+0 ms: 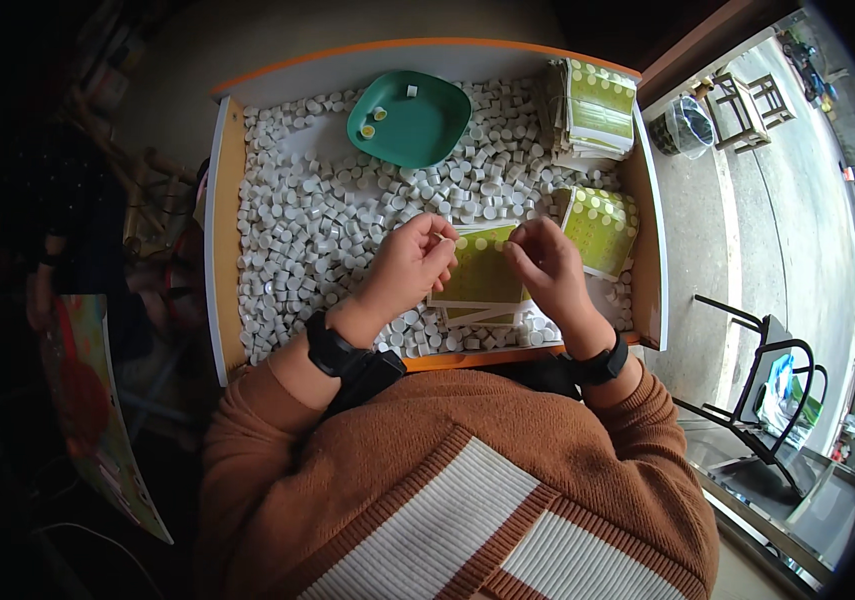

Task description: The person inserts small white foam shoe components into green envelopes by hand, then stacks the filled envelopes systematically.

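Note:
An olive-green sheet with pale round stickers (487, 275) lies on white backing sheets at the near middle of a shallow wooden drawer-like box. Over its left edge is my left hand (409, 265), thumb and fingertips pinched together; anything between them is too small to make out. At the sheet's upper right, my right hand (549, 265) has its thumb and forefinger closed beside a pale round sticker; whether it grips one I cannot tell. Small white plastic caps (317, 235) surround the sheets. A green tray (422, 120) beyond the hands holds two caps with yellowish tops and a plain one.
More green sticker sheets (602, 235) lie right of my right hand, with a tied stack (600, 105) in the far right corner. Wooden walls (229, 240) enclose the caps. Outside on the right stand a black chair (777, 380), a bin (687, 128) and wooden stools (742, 110).

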The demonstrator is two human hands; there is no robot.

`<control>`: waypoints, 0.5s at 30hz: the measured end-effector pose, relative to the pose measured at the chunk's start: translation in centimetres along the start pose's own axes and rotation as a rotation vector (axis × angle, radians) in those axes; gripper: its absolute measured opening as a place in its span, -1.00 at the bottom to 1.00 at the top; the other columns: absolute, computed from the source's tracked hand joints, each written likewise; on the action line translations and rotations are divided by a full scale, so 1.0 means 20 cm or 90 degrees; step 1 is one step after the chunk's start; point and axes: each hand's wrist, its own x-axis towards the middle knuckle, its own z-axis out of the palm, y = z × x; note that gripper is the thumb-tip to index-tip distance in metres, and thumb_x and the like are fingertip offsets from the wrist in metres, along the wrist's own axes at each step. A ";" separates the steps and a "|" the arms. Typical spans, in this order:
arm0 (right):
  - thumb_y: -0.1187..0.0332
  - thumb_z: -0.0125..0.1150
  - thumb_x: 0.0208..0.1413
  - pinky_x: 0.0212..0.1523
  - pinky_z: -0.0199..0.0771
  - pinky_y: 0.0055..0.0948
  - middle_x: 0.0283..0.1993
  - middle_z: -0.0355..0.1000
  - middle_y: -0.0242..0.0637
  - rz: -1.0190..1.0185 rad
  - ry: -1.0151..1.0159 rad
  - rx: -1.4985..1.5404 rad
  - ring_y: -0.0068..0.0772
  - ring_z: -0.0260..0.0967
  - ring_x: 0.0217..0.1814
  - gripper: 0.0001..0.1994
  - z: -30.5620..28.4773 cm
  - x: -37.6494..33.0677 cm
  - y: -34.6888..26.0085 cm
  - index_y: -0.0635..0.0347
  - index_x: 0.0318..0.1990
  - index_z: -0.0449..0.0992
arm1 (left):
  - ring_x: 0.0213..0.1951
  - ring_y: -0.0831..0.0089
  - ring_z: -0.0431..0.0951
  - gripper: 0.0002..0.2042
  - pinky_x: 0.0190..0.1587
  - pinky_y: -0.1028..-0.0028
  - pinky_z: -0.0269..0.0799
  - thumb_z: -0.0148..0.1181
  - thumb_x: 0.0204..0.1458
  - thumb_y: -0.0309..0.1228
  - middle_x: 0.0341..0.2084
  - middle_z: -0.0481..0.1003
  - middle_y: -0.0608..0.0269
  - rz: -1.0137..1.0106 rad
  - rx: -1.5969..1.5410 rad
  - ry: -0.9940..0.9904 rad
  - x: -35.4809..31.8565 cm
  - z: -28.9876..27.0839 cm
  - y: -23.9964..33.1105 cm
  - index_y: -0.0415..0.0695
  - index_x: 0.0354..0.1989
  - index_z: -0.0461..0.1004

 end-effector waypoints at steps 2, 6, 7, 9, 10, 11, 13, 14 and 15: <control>0.45 0.16 0.13 -0.34 0.27 -0.68 -0.38 0.37 -0.44 0.052 -0.026 0.158 -0.65 0.28 -0.38 -0.92 0.00 0.00 -0.06 0.22 -0.26 0.42 | -0.45 0.69 0.44 -0.85 -0.42 0.69 0.39 0.07 0.10 -0.59 -0.43 0.45 0.35 0.039 0.024 0.005 -0.02 0.00 0.00 -0.22 -0.16 0.36; 0.44 0.08 0.19 -0.32 0.27 -0.73 -0.34 0.37 -0.52 0.232 -0.189 0.369 -0.71 0.27 -0.36 -0.86 0.00 0.01 -0.17 0.26 -0.14 0.43 | -0.37 0.70 0.46 -0.79 -0.35 0.69 0.41 0.10 0.07 -0.64 -0.36 0.47 0.35 0.144 0.098 0.019 -0.04 0.01 -0.01 -0.25 -0.11 0.38; 0.43 0.07 0.20 -0.32 0.27 -0.74 -0.33 0.37 -0.51 0.255 -0.196 0.395 -0.71 0.27 -0.36 -0.84 0.02 0.01 -0.18 0.26 -0.10 0.43 | -0.35 0.71 0.47 -0.78 -0.33 0.69 0.42 0.11 0.06 -0.65 -0.35 0.48 0.35 0.170 0.125 0.032 -0.05 0.01 -0.01 -0.26 -0.10 0.38; 0.42 0.06 0.20 -0.31 0.28 -0.76 -0.32 0.38 -0.49 0.300 -0.208 0.446 -0.71 0.27 -0.35 -0.78 0.04 0.02 -0.18 0.28 -0.03 0.43 | -0.33 0.71 0.47 -0.77 -0.30 0.69 0.42 0.12 0.05 -0.67 -0.34 0.49 0.35 0.196 0.151 0.046 -0.06 0.01 -0.01 -0.26 -0.09 0.39; 0.42 0.06 0.20 -0.31 0.28 -0.76 -0.32 0.38 -0.49 0.300 -0.209 0.447 -0.71 0.27 -0.35 -0.78 0.04 0.02 -0.18 0.28 -0.03 0.43 | -0.32 0.71 0.47 -0.77 -0.29 0.68 0.43 0.13 0.04 -0.67 -0.34 0.50 0.35 0.189 0.164 0.051 -0.06 0.01 0.01 -0.27 -0.10 0.40; 0.42 0.06 0.20 -0.30 0.28 -0.77 -0.31 0.38 -0.48 0.300 -0.213 0.450 -0.71 0.27 -0.35 -0.77 0.04 0.02 -0.18 0.28 -0.02 0.43 | -0.31 0.71 0.48 -0.78 -0.27 0.68 0.44 0.14 0.04 -0.67 -0.34 0.51 0.34 0.181 0.177 0.057 -0.07 0.01 0.02 -0.28 -0.12 0.40; 0.43 0.05 0.20 -0.30 0.29 -0.77 -0.29 0.39 -0.46 0.299 -0.223 0.456 -0.71 0.26 -0.35 -0.75 0.05 0.02 -0.17 0.29 0.00 0.43 | -0.30 0.71 0.48 -0.78 -0.25 0.67 0.44 0.15 0.03 -0.67 -0.33 0.51 0.33 0.174 0.189 0.062 -0.07 0.01 0.02 -0.28 -0.13 0.41; 0.43 0.05 0.20 -0.30 0.29 -0.77 -0.29 0.39 -0.46 0.300 -0.223 0.456 -0.71 0.26 -0.35 -0.75 0.05 0.02 -0.17 0.29 0.00 0.43 | -0.30 0.70 0.49 -0.78 -0.25 0.67 0.44 0.16 0.03 -0.67 -0.34 0.52 0.33 0.178 0.186 0.066 -0.07 0.01 0.02 -0.28 -0.13 0.41; 0.42 0.05 0.20 -0.30 0.29 -0.78 -0.29 0.39 -0.46 0.298 -0.234 0.466 -0.72 0.27 -0.35 -0.75 0.05 0.02 -0.17 0.29 0.00 0.43 | -0.31 0.70 0.49 -0.79 -0.25 0.67 0.45 0.16 0.03 -0.67 -0.35 0.52 0.33 0.182 0.182 0.070 -0.07 0.01 0.02 -0.28 -0.14 0.42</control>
